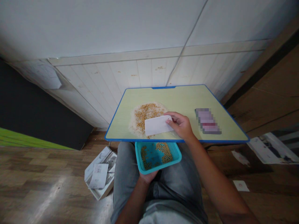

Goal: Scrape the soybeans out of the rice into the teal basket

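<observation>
My right hand pinches a flat white card by its right end, just over the near side of a pile on the table. That pile mixes pale grains like rice with round yellow beans like soybeans. Below the table's front edge, my left hand supports a turquoise plastic basket from underneath at its near side; most of its fingers are hidden. Inside the basket lie beans, gathered at the left and right with bare floor between them.
A small yellow-green table with a blue rim stands against the wall. On its right side lies a pixelated phone-like object. An open white box with papers sits on the floor at left. Dark brown furniture borders the right.
</observation>
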`<state>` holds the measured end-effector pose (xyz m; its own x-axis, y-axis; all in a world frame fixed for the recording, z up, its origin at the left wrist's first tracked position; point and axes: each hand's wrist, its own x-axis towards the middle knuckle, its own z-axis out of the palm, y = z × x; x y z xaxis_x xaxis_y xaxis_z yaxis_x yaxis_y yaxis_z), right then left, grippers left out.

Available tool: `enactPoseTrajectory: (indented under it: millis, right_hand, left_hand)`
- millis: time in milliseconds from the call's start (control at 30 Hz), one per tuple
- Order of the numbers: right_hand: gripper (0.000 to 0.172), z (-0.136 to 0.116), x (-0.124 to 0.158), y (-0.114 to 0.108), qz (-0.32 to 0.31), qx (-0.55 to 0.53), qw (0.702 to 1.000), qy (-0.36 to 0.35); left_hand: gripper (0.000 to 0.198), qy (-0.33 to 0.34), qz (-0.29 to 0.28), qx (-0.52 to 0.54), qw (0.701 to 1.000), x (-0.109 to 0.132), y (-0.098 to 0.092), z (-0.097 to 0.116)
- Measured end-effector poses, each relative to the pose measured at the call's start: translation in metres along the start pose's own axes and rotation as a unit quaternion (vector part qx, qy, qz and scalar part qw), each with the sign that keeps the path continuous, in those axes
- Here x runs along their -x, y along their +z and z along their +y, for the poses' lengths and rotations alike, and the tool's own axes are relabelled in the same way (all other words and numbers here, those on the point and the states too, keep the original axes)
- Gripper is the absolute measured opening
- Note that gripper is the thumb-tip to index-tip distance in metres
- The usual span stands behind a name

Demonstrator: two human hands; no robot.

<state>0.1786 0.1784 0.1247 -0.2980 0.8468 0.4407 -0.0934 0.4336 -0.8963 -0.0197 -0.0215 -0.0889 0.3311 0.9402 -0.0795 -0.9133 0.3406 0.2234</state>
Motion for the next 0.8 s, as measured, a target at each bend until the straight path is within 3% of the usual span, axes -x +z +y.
enactPoseTrajectory:
  millis: [400,800]
  right_hand:
    - [0.052,0.002,0.000,-0.001,-0.027,0.009,0.999,-0.019]
    - [0.046,-0.001,0.001,-0.001,-0.029,0.000,0.999,-0.023]
  left_hand:
    - [0.088,0.018,0.021,-0.011,1.000,-0.002,-0.008,-0.002]
    - [0.080,0.020,0.031,-0.009,0.999,-0.004,-0.008,-0.003]
